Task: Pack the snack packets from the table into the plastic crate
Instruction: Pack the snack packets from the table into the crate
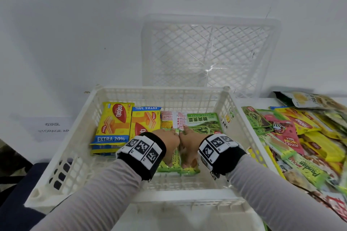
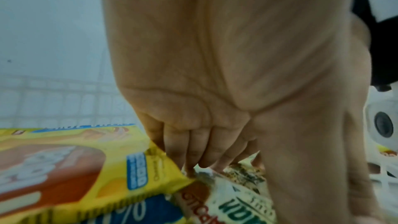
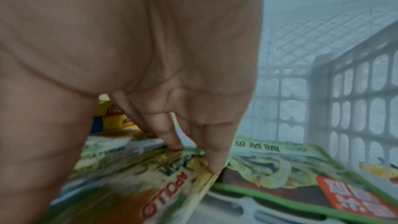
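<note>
Pressing down together, the left hand [image 1: 170, 138] and right hand [image 1: 188, 140] settle a green layer-cake packet [image 1: 176, 167] onto the floor of the white plastic crate [image 1: 234, 110]. Fingers of both hands are curled over its far edge, thumbs at the near end, apparently to seat it flat in the gap between the yellow wafer packets [image 1: 114, 124] and the green bean packet [image 1: 204, 124], which already lie in a row along the far wall. Judged from this, packing is partly done: a heap of loose packets [image 1: 300, 137] remains on the white table [image 1: 251, 101] to the right. A second crate [image 1: 210, 52] leans against the pale wall, and a paper storage-area label [image 1: 50, 127] lies at left.
</note>
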`<state>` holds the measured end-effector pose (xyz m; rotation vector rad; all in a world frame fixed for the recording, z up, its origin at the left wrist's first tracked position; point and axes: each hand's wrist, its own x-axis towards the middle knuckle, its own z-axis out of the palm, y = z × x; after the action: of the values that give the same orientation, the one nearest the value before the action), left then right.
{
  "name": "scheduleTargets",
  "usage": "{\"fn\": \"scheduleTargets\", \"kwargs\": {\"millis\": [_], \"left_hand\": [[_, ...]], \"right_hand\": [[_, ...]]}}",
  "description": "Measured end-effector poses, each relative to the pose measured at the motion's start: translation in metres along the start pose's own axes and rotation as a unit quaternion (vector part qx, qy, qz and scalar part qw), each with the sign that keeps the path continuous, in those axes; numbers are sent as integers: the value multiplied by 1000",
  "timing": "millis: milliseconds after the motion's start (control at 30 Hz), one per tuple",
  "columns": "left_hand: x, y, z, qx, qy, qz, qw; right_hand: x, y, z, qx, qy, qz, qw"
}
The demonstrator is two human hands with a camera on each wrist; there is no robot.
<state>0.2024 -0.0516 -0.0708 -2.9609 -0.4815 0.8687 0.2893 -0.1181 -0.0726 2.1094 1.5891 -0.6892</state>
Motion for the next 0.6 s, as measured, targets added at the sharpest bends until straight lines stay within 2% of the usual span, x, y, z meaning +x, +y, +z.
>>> {"fn": "scheduleTargets", "kwargs": {"millis": [133, 267, 467, 600], "left_hand": [[-9, -4, -13, -78, 28, -16, 996], [-28, -11, -40, -152, 80, -26, 985], [-71, 10, -99, -133, 194, 40, 971], [-90, 41, -128, -88, 230, 94, 965]], "right_hand": [[-13, 6, -17, 31, 43, -24, 998], [-42, 16, -37, 42, 77, 3, 996], [-107, 40, -64, 83, 184, 28, 979], [-149, 61, -60, 112, 220, 29, 969]]}}
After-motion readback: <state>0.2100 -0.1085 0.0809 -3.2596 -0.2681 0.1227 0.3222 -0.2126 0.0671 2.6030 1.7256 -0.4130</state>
